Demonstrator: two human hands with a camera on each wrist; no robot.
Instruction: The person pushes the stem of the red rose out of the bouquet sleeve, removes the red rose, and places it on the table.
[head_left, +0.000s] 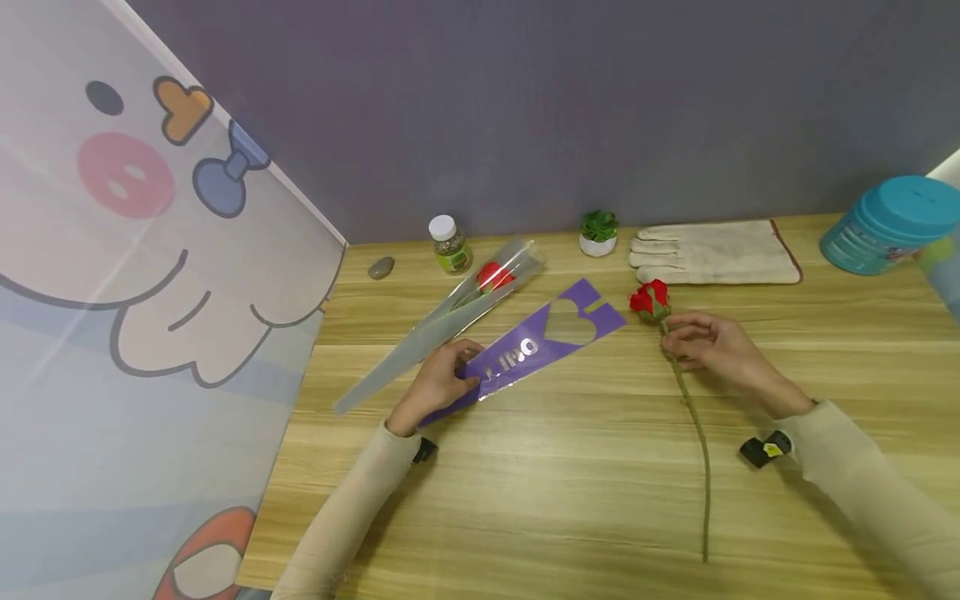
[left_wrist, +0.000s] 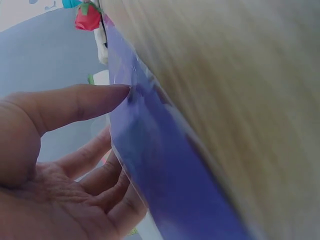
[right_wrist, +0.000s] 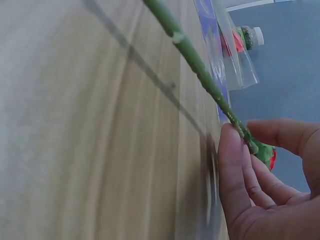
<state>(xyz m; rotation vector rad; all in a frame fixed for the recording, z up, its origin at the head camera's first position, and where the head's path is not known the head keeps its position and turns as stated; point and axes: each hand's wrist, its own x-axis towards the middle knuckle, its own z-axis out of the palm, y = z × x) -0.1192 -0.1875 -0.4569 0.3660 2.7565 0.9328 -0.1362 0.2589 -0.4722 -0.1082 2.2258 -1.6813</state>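
My left hand [head_left: 442, 382] holds a purple flower sleeve [head_left: 513, 354] with a heart-shaped clear window and cut-out lettering. In the left wrist view its thumb [left_wrist: 90, 102] lies on one face of the sleeve, and the other fingers are partly hidden behind it. My right hand [head_left: 716, 348] pinches a red rose [head_left: 651, 298] by its long green stem [right_wrist: 200, 72], just below the bloom. The stem slants down toward the table's front. To the left lies another red rose [head_left: 495, 277] inside a clear wrapping sleeve [head_left: 408, 354].
Along the back stand a white-capped jar [head_left: 452, 250], a small potted succulent [head_left: 598, 233] and a blue-lidded tub [head_left: 873, 233]. A grey stone [head_left: 381, 267] lies at the left, work gloves [head_left: 720, 252] behind the held rose. A dark wall [head_left: 525, 108] borders the wooden table [head_left: 570, 500].
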